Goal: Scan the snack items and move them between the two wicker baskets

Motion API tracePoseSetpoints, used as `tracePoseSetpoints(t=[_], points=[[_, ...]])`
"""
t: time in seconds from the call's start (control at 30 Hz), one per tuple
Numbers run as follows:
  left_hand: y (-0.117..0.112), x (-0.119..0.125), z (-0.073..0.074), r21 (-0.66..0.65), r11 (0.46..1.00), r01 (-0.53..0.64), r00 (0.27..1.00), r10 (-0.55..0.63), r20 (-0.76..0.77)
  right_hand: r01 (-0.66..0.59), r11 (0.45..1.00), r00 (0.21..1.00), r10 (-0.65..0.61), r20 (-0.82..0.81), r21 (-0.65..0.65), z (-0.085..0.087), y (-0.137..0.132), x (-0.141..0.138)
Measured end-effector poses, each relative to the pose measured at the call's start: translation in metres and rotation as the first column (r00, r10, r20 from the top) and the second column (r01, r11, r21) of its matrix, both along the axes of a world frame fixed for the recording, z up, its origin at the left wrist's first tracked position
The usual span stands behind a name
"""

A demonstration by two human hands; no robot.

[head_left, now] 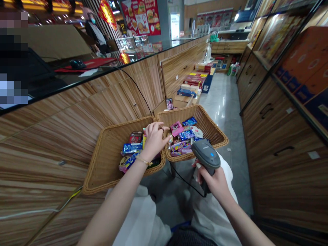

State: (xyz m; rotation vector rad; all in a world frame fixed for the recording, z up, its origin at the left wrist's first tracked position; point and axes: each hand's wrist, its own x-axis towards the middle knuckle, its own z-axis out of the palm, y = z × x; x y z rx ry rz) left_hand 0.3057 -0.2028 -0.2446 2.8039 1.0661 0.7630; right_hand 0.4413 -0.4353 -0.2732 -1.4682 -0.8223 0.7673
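My right hand (214, 181) is wrapped round the handle of a dark grey barcode scanner (205, 152), which has a blue light on top and a black cable. My left hand (155, 136) hovers where two wicker baskets meet, fingers and thumb apart, reaching toward the right basket (214, 131). By its thumb is a small colourful packet (169, 141); whether they touch is hard to tell. The right basket holds several snack packs, among them a pink pack (176, 128) and a blue pack (186, 135). In the left basket (104, 153) lie more packs, including a blue one (132, 148).
A wood-panelled counter (123, 92) with a dark glass top runs along the left. Boxes (196, 80) are stacked farther along it. Wooden cabinets (271, 136) line the right side of the shiny floor (222, 95). Beyond the counter stands a person (96, 32).
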Motion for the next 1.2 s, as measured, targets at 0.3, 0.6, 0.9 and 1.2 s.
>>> tracePoseSetpoints(t=[0.3,0.6,0.9,1.2], points=[[0.033,0.091,-0.017,0.039,0.998,0.039,0.896,-0.018,-0.444,0.02,0.999,1.0,-0.02,-0.003,-0.029,-0.002,0.001,0.009],[0.052,0.142,-0.049,0.013,0.997,-0.078,0.835,0.072,-0.546,0.004,1.0,1.0,-0.005,-0.013,-0.016,-0.004,0.001,0.015],[0.043,0.157,-0.055,0.094,0.982,-0.167,0.815,0.191,-0.547,-0.003,1.0,0.999,0.001,-0.04,-0.031,-0.004,0.003,0.01],[0.052,0.138,-0.028,0.096,0.974,-0.203,0.817,0.223,-0.532,-0.01,1.0,1.0,0.009,-0.027,-0.025,-0.003,0.0,0.01]])
